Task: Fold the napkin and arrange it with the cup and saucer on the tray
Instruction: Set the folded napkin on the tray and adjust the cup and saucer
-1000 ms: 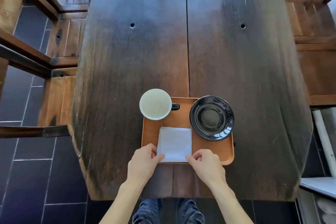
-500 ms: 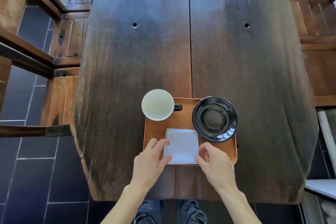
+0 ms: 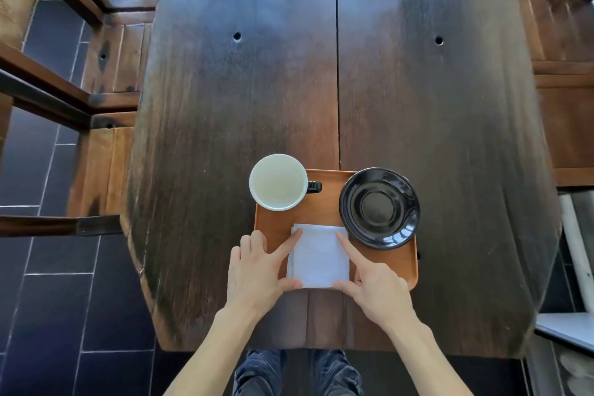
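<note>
A folded white napkin [image 3: 319,255] lies flat on the near middle of an orange-brown tray [image 3: 328,202]. An empty white cup [image 3: 278,182] with a dark handle stands on the tray's far left corner. A glossy black saucer [image 3: 379,207] sits empty at the tray's far right, overhanging the rim. My left hand [image 3: 260,270] frames the napkin's left side, index finger on the far left corner and thumb at the near left corner. My right hand [image 3: 373,283] mirrors it on the right side. Both hands press the napkin without lifting it.
The tray rests near the front edge of a long dark wooden table [image 3: 337,74]. Wooden benches [image 3: 106,80] flank the table on both sides over a dark tiled floor [image 3: 48,299]. My knees show below the table edge.
Both hands moved from the napkin's near edge up along its sides, index fingers now stretched to the far corners. The napkin shifted slightly right on the tray.
</note>
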A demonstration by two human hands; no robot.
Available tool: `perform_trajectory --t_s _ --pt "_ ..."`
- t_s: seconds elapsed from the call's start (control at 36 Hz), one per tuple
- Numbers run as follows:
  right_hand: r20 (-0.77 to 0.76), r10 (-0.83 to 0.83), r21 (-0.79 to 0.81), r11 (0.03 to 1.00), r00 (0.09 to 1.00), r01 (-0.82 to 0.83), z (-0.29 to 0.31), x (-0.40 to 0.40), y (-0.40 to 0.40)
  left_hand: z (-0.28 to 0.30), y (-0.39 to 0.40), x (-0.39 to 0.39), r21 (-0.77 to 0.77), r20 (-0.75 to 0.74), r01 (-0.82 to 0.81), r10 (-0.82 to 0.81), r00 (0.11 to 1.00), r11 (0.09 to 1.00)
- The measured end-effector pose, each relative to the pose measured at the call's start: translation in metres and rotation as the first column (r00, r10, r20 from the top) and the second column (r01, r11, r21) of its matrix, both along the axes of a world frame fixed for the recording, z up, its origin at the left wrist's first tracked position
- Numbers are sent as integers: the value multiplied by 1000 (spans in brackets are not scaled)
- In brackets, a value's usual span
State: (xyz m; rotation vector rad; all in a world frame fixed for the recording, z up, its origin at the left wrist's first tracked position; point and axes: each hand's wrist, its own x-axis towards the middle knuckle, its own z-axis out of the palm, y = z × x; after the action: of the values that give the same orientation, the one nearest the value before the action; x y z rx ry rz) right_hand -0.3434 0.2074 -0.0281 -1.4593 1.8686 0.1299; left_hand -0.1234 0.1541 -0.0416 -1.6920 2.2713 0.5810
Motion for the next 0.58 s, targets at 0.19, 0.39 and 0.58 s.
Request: perform_trajectory --t_s 0.19,0.39,0.58 --pt "10 -51 12 999 999 50 -1 3 -1 -3 0 0 4 -15 -26 26 1000 1000" --pt "230 -178 64 984 957 168 -4 -4 -2 2 -11 7 142 -181 -84 110 977 986" --pt "385 -381 -64 898 841 436 27 -4 -34 24 -33 29 223 -547 -401 454 703 889"
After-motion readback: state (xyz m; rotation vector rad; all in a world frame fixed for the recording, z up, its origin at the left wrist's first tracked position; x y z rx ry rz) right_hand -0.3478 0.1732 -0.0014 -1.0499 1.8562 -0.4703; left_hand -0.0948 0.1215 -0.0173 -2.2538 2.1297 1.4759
